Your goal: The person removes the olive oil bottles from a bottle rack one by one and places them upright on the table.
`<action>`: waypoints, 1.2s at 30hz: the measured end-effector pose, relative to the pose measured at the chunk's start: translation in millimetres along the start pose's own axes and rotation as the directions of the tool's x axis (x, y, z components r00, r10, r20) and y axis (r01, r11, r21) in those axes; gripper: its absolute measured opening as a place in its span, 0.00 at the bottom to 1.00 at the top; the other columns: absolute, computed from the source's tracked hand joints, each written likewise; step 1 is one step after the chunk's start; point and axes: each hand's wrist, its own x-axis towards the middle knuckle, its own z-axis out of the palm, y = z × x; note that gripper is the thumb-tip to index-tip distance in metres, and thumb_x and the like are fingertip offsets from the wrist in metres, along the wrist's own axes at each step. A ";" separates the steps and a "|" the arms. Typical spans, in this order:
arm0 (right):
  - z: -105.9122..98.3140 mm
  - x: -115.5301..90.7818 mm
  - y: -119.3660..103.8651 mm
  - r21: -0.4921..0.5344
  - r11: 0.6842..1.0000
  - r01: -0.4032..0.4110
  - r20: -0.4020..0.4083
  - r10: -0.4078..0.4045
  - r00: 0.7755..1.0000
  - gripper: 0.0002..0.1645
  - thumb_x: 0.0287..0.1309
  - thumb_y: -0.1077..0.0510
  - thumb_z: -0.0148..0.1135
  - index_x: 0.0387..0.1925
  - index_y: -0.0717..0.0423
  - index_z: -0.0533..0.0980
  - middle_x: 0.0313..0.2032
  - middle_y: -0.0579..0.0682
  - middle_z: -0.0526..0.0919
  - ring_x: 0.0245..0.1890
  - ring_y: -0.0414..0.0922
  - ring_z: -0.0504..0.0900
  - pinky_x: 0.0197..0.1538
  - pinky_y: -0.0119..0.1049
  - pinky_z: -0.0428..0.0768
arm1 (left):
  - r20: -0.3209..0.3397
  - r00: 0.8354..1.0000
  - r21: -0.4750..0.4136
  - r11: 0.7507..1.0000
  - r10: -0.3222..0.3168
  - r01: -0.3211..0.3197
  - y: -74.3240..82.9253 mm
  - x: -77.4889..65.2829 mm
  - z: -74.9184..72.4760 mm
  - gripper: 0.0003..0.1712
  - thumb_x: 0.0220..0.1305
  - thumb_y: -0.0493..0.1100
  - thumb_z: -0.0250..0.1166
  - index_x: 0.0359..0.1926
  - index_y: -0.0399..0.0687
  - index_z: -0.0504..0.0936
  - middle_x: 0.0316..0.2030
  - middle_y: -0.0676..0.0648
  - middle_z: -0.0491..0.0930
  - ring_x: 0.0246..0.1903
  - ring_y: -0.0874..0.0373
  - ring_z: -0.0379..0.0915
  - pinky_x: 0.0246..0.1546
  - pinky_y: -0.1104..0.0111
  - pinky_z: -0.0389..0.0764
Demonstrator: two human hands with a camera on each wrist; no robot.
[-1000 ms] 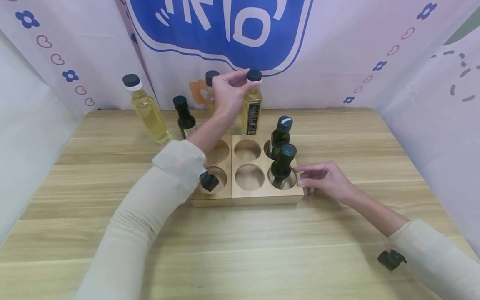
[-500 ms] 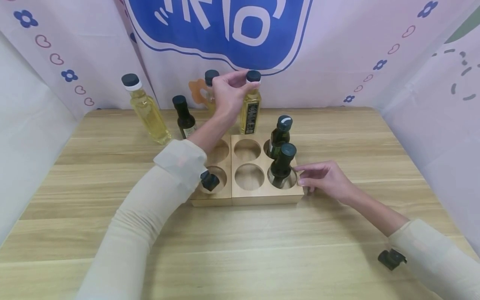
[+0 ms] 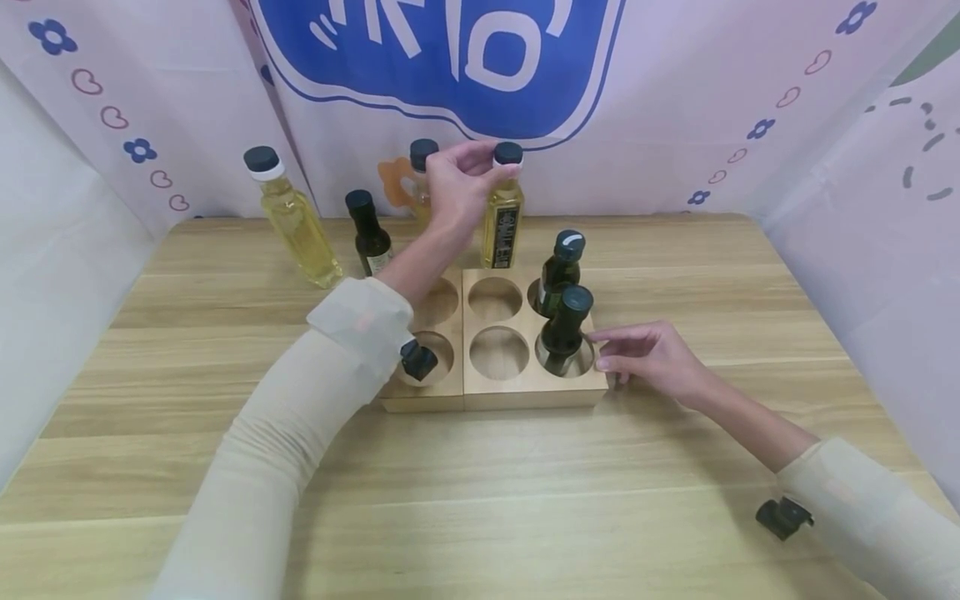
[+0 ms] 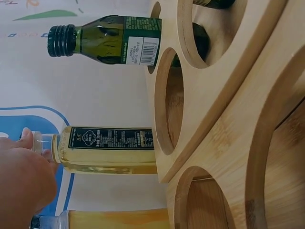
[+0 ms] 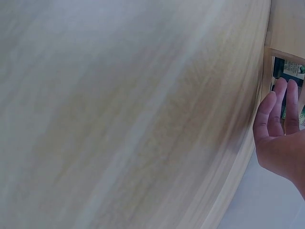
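Observation:
My left hand (image 3: 457,187) pinches the neck, just under the dark cap, of a yellow oil bottle (image 3: 502,229). This bottle stands upright directly behind the wooden bottle rack (image 3: 536,398); in the left wrist view the rack hides its base. My right hand (image 3: 656,362) touches the rack's right end with thumb and index finger fairly straight, the other fingers (image 5: 290,105) loosely bent beside the rack's side opening in the right wrist view. Two dark green bottles occupy the rack's right column: one in the rear hole (image 3: 561,271), one in the front hole (image 3: 562,333).
Left of the rack stand a tall yellow oil bottle (image 3: 300,233) and a small dark bottle (image 3: 371,237). Another oil bottle (image 3: 422,158) is partly hidden behind my left hand. A printed cloth (image 3: 637,167) hangs behind the wooden table (image 3: 525,500).

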 end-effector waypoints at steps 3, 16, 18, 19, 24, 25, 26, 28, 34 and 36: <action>-0.2 0.4 -0.5 -0.007 1.000 -0.008 0.001 0.008 1.000 0.23 0.51 0.65 0.69 0.51 0.66 0.77 0.33 0.57 0.86 0.23 0.54 0.81 0.26 0.42 0.83 | 0.013 1.000 -0.007 1.000 0.005 -0.005 0.9 0.4 -0.7 0.21 0.43 0.31 0.75 0.42 0.40 0.83 0.41 0.46 0.85 0.41 0.60 0.82 0.42 0.77 0.80; 1.6 0.2 -2.1 0.006 1.000 -0.016 0.004 0.016 1.000 0.24 0.51 0.65 0.69 0.51 0.67 0.77 0.33 0.57 0.86 0.23 0.52 0.81 0.26 0.41 0.83 | 0.037 0.999 0.035 0.999 0.038 -0.040 -0.7 -0.5 -7.3 0.26 0.47 0.32 0.74 0.50 0.42 0.79 0.46 0.47 0.83 0.44 0.60 0.80 0.44 0.77 0.79; 1.8 0.1 -2.1 0.007 1.000 -0.017 0.004 0.017 1.000 0.24 0.51 0.65 0.69 0.51 0.67 0.77 0.33 0.57 0.85 0.23 0.52 0.81 0.26 0.41 0.83 | 0.044 0.998 0.036 0.999 0.033 -0.034 -0.5 -0.7 -7.7 0.27 0.47 0.32 0.74 0.52 0.42 0.79 0.47 0.47 0.83 0.45 0.61 0.80 0.45 0.77 0.79; 1.8 0.0 -2.0 0.003 1.000 -0.015 0.003 0.015 1.000 0.24 0.51 0.65 0.69 0.51 0.67 0.77 0.33 0.57 0.85 0.23 0.52 0.81 0.26 0.41 0.83 | 0.048 0.998 0.044 0.998 0.032 -0.034 -0.4 -0.7 -7.9 0.27 0.47 0.32 0.74 0.52 0.42 0.79 0.47 0.48 0.82 0.45 0.61 0.79 0.45 0.77 0.79; 2.0 -0.4 -2.5 0.004 1.000 -0.010 0.004 0.010 1.000 0.24 0.51 0.65 0.69 0.51 0.68 0.77 0.33 0.57 0.86 0.23 0.53 0.81 0.26 0.42 0.83 | 0.068 0.997 0.091 0.995 0.036 -0.042 0.9 -0.7 -9.7 0.27 0.47 0.33 0.75 0.51 0.44 0.79 0.47 0.48 0.82 0.45 0.61 0.79 0.46 0.78 0.78; 2.1 -0.5 -2.7 0.004 1.000 -0.011 0.004 0.011 1.000 0.24 0.51 0.65 0.69 0.51 0.68 0.76 0.33 0.57 0.86 0.23 0.53 0.81 0.26 0.42 0.83 | 0.073 0.997 0.105 0.993 0.039 -0.047 1.1 -0.7 -10.2 0.27 0.47 0.34 0.75 0.51 0.45 0.79 0.47 0.48 0.82 0.45 0.61 0.79 0.46 0.78 0.78; 2.1 -0.6 -2.9 0.005 1.000 -0.012 0.005 0.012 1.000 0.24 0.51 0.65 0.69 0.51 0.68 0.76 0.33 0.57 0.86 0.23 0.53 0.81 0.25 0.42 0.83 | 0.079 0.996 0.117 0.992 0.047 -0.056 1.3 -0.8 -10.6 0.27 0.47 0.34 0.75 0.51 0.44 0.79 0.48 0.48 0.82 0.46 0.61 0.78 0.46 0.78 0.78; 2.2 -0.7 -3.2 0.006 1.000 -0.012 0.005 0.012 1.000 0.24 0.51 0.65 0.69 0.51 0.68 0.76 0.33 0.57 0.86 0.23 0.53 0.81 0.25 0.42 0.83 | 0.093 0.994 0.140 0.988 0.051 -0.064 2.4 -1.4 -11.6 0.28 0.47 0.34 0.75 0.52 0.45 0.79 0.48 0.48 0.81 0.47 0.61 0.78 0.48 0.79 0.77; 1.9 -0.6 -2.6 0.004 1.000 -0.004 0.006 0.004 1.000 0.24 0.51 0.65 0.69 0.51 0.67 0.77 0.33 0.57 0.86 0.23 0.53 0.81 0.25 0.42 0.83 | 0.145 0.983 0.265 0.953 0.112 -0.148 9.5 -8.5 -16.6 0.30 0.49 0.39 0.75 0.56 0.45 0.77 0.52 0.50 0.79 0.51 0.64 0.74 0.53 0.80 0.72; 1.7 -0.7 -2.0 0.009 1.000 0.001 0.006 -0.001 1.000 0.23 0.51 0.66 0.69 0.51 0.67 0.77 0.33 0.57 0.86 0.23 0.53 0.81 0.25 0.42 0.83 | 0.160 0.979 0.289 0.942 0.128 -0.170 12.7 -11.9 -19.0 0.31 0.50 0.40 0.75 0.57 0.45 0.77 0.54 0.51 0.78 0.53 0.65 0.72 0.55 0.81 0.71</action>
